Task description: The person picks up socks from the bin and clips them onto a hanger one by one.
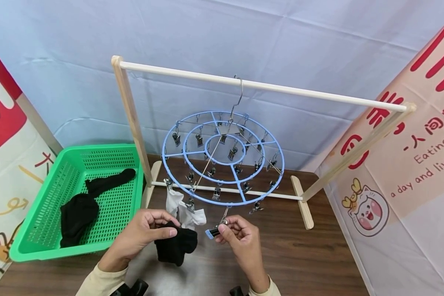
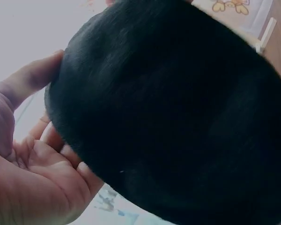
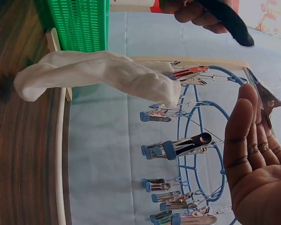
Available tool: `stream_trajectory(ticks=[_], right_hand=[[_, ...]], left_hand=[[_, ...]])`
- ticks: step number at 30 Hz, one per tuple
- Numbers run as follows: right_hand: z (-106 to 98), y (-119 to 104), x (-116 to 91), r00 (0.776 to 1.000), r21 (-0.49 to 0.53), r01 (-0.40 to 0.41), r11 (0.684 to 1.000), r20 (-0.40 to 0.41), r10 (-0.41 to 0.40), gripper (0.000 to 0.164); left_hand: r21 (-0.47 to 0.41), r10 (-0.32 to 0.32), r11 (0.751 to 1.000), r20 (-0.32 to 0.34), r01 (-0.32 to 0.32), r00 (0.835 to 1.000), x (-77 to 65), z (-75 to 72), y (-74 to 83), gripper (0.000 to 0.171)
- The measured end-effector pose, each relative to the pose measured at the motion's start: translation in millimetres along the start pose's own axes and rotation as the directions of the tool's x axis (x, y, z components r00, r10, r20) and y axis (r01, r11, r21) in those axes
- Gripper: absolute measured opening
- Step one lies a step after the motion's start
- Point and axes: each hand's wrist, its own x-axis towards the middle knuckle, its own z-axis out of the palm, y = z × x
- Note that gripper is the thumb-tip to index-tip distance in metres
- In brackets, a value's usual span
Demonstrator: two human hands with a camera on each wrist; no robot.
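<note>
Fingers (image 1: 162, 217) of the left hand (image 1: 142, 236) curl over the upper edge of a black sock (image 1: 177, 245), thumb against its front, so that the sock hangs below the hand, above the wooden table (image 1: 311, 263); the left wrist view is almost filled by the dark fabric, the thumb lying along its edge. Fingers of the right hand (image 1: 240, 238) pinch a metal clip (image 1: 216, 231) with blue tips, just right of the sock; whether the clip is squeezed apart cannot be told. Largest item: wooden drying rack (image 1: 131, 111), its white crossbar carrying the hook of the blue circular peg hanger (image 1: 222, 158), three concentric rings with many metal clips. Left of the rack, a green plastic basket (image 1: 40, 213) holds black socks (image 1: 83, 205). Two white socks (image 1: 181, 207) hang clipped at the hanger's near edge, just above the black sock. Printed banners (image 1: 410, 164) flank the scene.
</note>
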Motion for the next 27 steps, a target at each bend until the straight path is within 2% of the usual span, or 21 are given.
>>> stream_trajectory(ticks=[5,12,27], right_hand=[[0,-1,0,1.000,-0.018,-0.009,1.000,-0.004,0.009,0.010],[1,0,-1,0.999,-0.052,-0.027,0.998,-0.033,0.025,0.010],[0,1,-1,0.997,-0.045,-0.040,0.998,-0.062,0.037,0.008]], left_hand=[[0.010,-0.037,0.999,0.030,0.036,0.999,5.8,8.1,-1.7,0.019],[-0.002,-0.003,1.000,0.083,0.003,0.997,13.5,16.0,-3.3,0.019],[0.003,0.012,1.000,0.109,-0.013,0.994,24.8,30.0,-8.5,0.013]])
